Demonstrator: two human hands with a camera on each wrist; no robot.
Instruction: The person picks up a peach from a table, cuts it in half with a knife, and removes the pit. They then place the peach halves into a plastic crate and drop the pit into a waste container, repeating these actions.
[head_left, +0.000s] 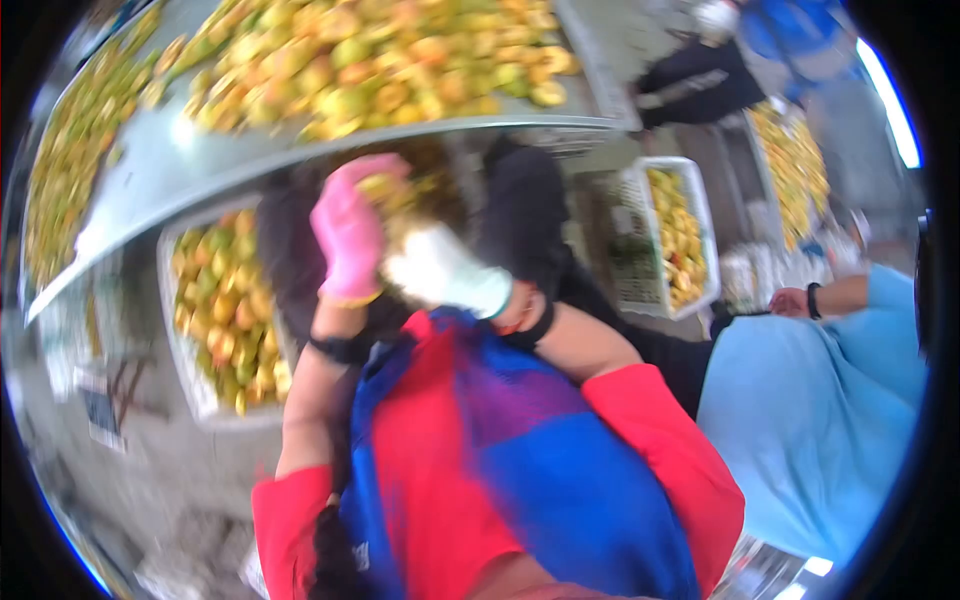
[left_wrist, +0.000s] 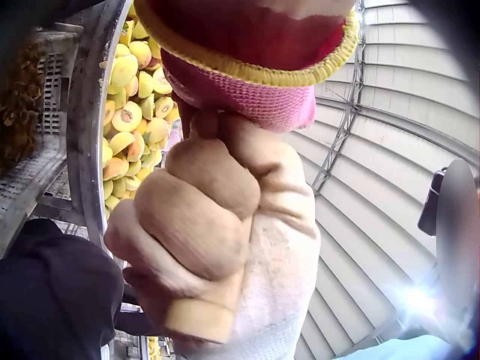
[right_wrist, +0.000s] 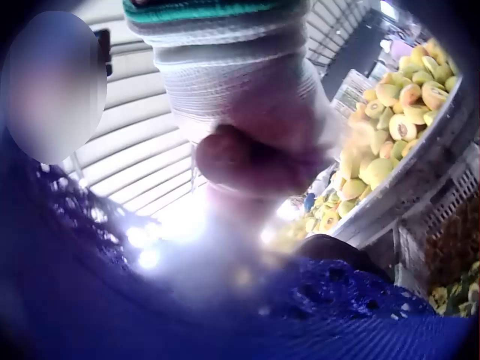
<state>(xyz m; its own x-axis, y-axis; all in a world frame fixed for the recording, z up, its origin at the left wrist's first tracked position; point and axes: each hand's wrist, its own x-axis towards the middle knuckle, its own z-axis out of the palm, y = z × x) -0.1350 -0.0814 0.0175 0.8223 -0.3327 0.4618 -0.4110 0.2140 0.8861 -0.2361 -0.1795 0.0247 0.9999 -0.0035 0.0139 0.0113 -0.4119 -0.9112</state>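
My left hand [head_left: 350, 235], in a pink glove with a yellow-edged cuff, curls around a yellowish peach [head_left: 378, 188] in the head view; motion blurs the fruit. My right hand [head_left: 435, 270] wears a white glove and is close beside the left, just in front of my body. In the left wrist view, the right hand's fingers wrap a light wooden handle [left_wrist: 201, 319]; the tool's working end is hidden. Glare and blur cover most of the right hand's work in the right wrist view, below the green-banded cuff [right_wrist: 217, 11].
A metal table [head_left: 290, 155] in front bears a heap of cut peaches [head_left: 390, 60]. White crates of peaches stand at left [head_left: 205, 410] and right [head_left: 708, 225]. My knees flank the hands, with a crate of scraps [left_wrist: 52, 120] below the table. A person in light blue [head_left: 800, 430] sits at right.
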